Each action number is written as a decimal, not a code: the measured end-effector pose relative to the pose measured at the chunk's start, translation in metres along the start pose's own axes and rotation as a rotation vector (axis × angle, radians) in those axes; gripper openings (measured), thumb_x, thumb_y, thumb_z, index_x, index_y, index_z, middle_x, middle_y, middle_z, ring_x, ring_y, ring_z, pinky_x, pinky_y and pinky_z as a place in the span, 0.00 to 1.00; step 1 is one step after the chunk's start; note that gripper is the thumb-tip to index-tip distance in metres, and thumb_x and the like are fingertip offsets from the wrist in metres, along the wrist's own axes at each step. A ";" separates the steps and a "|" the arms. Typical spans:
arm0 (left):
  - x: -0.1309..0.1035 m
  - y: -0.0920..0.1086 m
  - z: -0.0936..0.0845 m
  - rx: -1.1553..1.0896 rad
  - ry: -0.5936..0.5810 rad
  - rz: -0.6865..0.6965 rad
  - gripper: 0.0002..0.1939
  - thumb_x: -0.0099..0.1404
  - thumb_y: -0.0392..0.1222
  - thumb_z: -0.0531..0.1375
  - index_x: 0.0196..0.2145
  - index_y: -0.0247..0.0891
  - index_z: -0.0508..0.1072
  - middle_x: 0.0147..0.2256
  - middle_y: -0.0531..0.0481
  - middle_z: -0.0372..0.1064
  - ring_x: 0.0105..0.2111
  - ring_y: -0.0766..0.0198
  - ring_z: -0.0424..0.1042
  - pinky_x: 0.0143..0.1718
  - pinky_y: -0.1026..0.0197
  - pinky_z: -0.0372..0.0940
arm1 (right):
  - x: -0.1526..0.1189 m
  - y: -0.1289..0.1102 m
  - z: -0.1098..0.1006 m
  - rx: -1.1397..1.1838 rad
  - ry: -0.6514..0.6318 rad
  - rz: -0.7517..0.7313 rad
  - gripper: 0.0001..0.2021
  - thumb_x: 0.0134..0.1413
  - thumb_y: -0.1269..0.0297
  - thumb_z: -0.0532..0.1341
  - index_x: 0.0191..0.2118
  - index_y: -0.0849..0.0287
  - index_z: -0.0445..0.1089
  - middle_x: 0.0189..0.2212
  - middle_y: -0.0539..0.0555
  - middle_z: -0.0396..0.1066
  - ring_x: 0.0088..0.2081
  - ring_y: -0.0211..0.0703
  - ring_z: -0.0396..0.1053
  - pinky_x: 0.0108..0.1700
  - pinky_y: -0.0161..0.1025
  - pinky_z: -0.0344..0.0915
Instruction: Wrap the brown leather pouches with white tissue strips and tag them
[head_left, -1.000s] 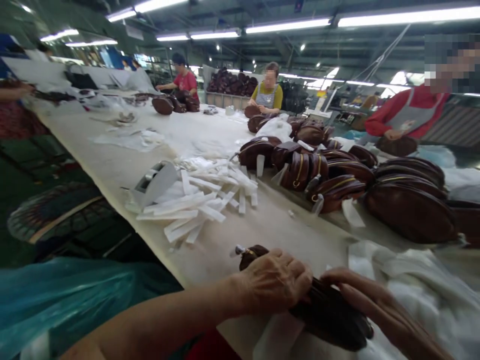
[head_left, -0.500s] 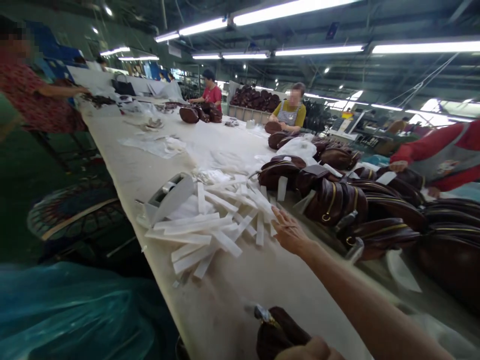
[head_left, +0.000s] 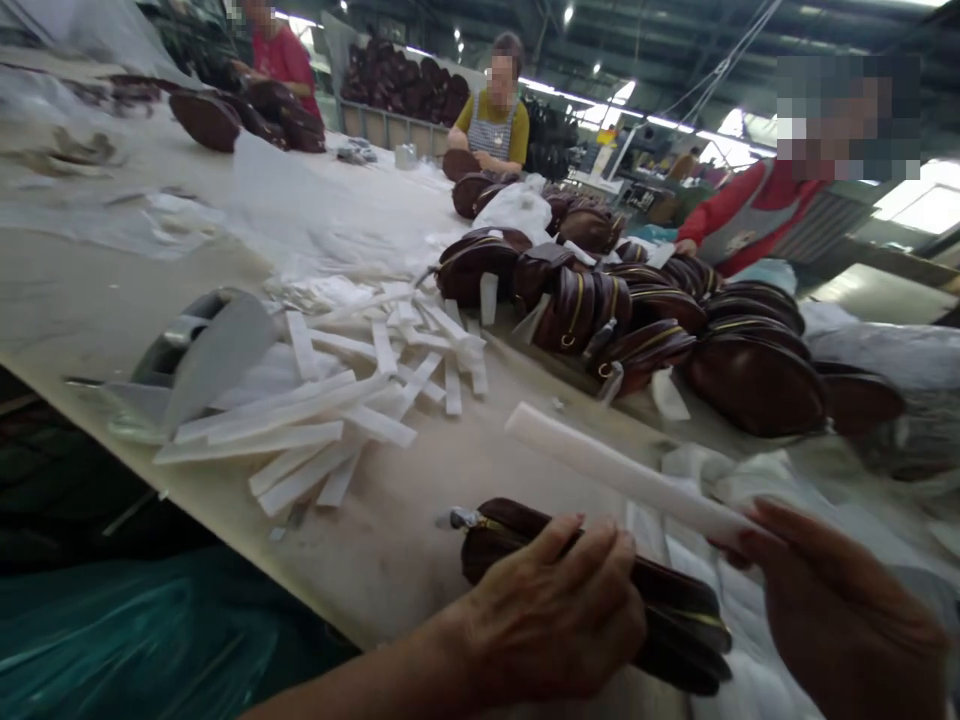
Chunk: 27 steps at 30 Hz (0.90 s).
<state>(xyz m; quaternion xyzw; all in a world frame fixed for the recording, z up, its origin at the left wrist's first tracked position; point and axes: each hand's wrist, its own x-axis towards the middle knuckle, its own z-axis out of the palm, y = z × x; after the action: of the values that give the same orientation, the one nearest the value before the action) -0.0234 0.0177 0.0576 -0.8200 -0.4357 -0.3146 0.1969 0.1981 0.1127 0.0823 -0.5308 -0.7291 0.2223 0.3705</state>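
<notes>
A dark brown bag with a gold zipper [head_left: 679, 610] lies on the near part of the table, and my left hand [head_left: 559, 610] rests across it with its fingers curled over the top. At the lower right, my right hand [head_left: 840, 600] pinches the end of a white strip [head_left: 622, 470], which stretches out to the left above the bag. Farther back on the left is a loose pile of white strips [head_left: 360, 390], beside a tape dispenser [head_left: 199, 350].
Many brown bags [head_left: 757, 370] line the right side of the pale table [head_left: 442, 490]. Clear plastic [head_left: 907, 360] lies at the right. Several people stand or sit beyond, one in a red top [head_left: 750, 215] nearby. Teal plastic [head_left: 172, 640] fills the lower left.
My right hand has come back from the strip pile with a white strip. My left hand and the brown bag are now more fully in view. The camera has turned to the right.
</notes>
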 end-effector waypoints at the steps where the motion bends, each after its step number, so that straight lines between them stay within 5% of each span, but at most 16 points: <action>1: 0.000 0.001 -0.002 0.009 0.049 0.008 0.09 0.65 0.36 0.52 0.41 0.33 0.68 0.50 0.40 0.64 0.53 0.56 0.61 0.58 0.51 0.52 | -0.014 0.006 -0.008 0.011 0.016 -0.022 0.14 0.50 0.55 0.63 0.42 0.53 0.74 0.31 0.53 0.77 0.27 0.44 0.74 0.32 0.39 0.75; 6: -0.001 0.008 -0.002 0.084 0.125 0.012 0.10 0.66 0.35 0.50 0.37 0.37 0.71 0.52 0.47 0.65 0.57 0.60 0.56 0.64 0.47 0.37 | -0.043 0.009 -0.013 0.055 -0.043 -0.362 0.07 0.50 0.65 0.64 0.37 0.52 0.76 0.32 0.49 0.78 0.32 0.41 0.76 0.36 0.32 0.74; 11: -0.003 0.007 0.000 0.074 0.020 0.046 0.13 0.63 0.33 0.56 0.45 0.30 0.67 0.49 0.36 0.66 0.53 0.50 0.63 0.54 0.46 0.56 | -0.039 0.004 -0.007 0.064 -0.047 -0.538 0.10 0.55 0.71 0.59 0.40 0.55 0.75 0.33 0.52 0.77 0.32 0.39 0.75 0.34 0.31 0.73; 16: 0.003 0.008 -0.001 0.117 -0.047 0.043 0.14 0.64 0.33 0.56 0.48 0.28 0.66 0.46 0.38 0.68 0.47 0.54 0.66 0.47 0.51 0.59 | -0.035 0.009 -0.003 0.074 -0.056 -0.679 0.12 0.55 0.77 0.57 0.41 0.58 0.73 0.34 0.54 0.74 0.36 0.38 0.73 0.37 0.32 0.71; 22: 0.016 0.004 0.002 0.044 -0.126 0.070 0.07 0.66 0.36 0.54 0.40 0.30 0.67 0.47 0.34 0.66 0.47 0.48 0.66 0.47 0.47 0.62 | -0.050 0.011 0.002 0.117 -0.049 -0.536 0.11 0.58 0.74 0.54 0.41 0.58 0.72 0.36 0.56 0.71 0.38 0.39 0.70 0.40 0.35 0.69; 27: 0.012 -0.007 0.004 -0.047 -0.062 0.055 0.05 0.66 0.35 0.54 0.40 0.32 0.66 0.40 0.40 0.69 0.37 0.57 0.70 0.38 0.55 0.65 | -0.056 0.044 -0.002 0.146 0.059 -0.215 0.10 0.61 0.65 0.53 0.41 0.57 0.71 0.37 0.55 0.71 0.39 0.40 0.70 0.40 0.36 0.69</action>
<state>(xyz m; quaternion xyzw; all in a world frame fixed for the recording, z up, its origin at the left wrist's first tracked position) -0.0228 0.0311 0.0630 -0.8454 -0.4113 -0.2938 0.1726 0.2358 0.0751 0.0354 -0.4276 -0.7524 0.2180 0.4512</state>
